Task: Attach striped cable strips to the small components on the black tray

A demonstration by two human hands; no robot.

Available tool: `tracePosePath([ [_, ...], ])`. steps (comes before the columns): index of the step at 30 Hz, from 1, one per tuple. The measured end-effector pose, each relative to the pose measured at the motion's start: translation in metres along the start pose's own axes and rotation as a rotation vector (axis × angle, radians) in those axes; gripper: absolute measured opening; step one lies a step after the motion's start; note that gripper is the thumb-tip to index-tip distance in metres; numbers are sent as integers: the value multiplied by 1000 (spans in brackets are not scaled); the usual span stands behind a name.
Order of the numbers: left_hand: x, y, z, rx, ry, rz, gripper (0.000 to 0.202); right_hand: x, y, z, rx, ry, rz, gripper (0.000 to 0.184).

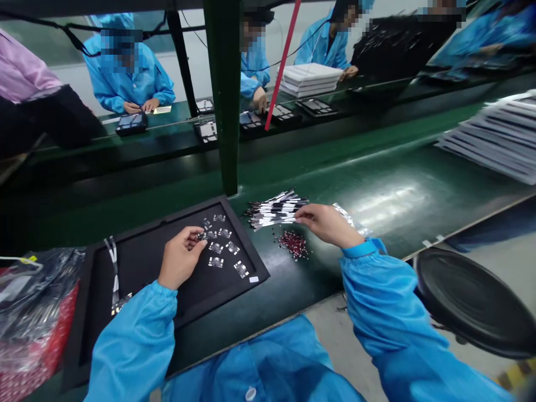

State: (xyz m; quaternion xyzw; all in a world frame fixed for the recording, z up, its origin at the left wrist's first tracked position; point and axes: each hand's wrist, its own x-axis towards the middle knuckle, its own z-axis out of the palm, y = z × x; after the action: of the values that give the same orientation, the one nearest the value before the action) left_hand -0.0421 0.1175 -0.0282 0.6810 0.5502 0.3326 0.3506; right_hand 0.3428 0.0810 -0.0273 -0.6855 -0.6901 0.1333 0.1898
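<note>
My left hand (pixel 181 255) is above a black foam tray (pixel 159 245), thumb and fingers pinched on a small circuit board that they mostly hide. Several small circuit boards (pixel 216 262) lie loose in the tray around my fingertips. At the tray's left side, white flat cables (pixel 113 265) run down to more boards (pixel 121 303). My right hand (pixel 324 222) reaches the right end of a pile of black-and-white flat ribbon cables (pixel 276 212), finger and thumb closed on a cable end. Just below the pile is a heap of tiny dark red parts (pixel 293 244).
Clear plastic bags and red bubble wrap (pixel 37 324) lie left of the tray. A green post (pixel 224 111) rises behind it. Stacked white sheets (pixel 494 137) lie at the right; a black stool (pixel 473 301) stands below. Co-workers in blue (pixel 134 78) sit across the bench.
</note>
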Motion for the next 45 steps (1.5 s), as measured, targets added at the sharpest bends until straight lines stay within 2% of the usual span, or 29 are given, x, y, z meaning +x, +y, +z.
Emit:
tracePosePath([
  [4, 0, 12, 3, -273, -83, -93, 38, 11, -24, 18, -63, -60, -150, 13],
  [7, 0, 23, 8, -316, -110, -104, 37, 21, -44, 35, -76, -93, -233, 14],
  [10, 0, 25, 12, -350, -109, -106, 36, 31, -57, 49, -83, -125, -274, 15],
  [15, -1, 19, 14, -460, -71, -160, 37, 42, -58, 57, -103, -152, -309, 13],
  [22, -11, 25, 11, -555, -89, -203, 36, 40, -52, 59, -94, -152, -380, 18],
  [26, -15, 26, 11, -626, -129, -241, 33, 38, -43, 59, 40, -80, -464, 18],
  [30, -17, 27, 13, -706, -139, -266, 30, 36, -35, 49, 194, 26, -379, 16],
  [33, -17, 26, 13, -746, -118, -280, 33, 33, -34, 42, 300, 200, -274, 14],
  [36, -16, 24, 12, -714, -74, -249, 40, 30, -39, 35, 464, 429, -206, 14],
  [40, -12, 21, 11, -552, -1, -156, 25, 22, -57, 23, 581, 695, -127, 15],
  [42, -12, 21, 11, -590, 15, -172, 21, 14, -72, 18, 609, 706, -96, 16],
  [45, -15, 24, 12, -751, -21, -250, 30, -1, -103, 20, 583, 555, -124, 16],
])
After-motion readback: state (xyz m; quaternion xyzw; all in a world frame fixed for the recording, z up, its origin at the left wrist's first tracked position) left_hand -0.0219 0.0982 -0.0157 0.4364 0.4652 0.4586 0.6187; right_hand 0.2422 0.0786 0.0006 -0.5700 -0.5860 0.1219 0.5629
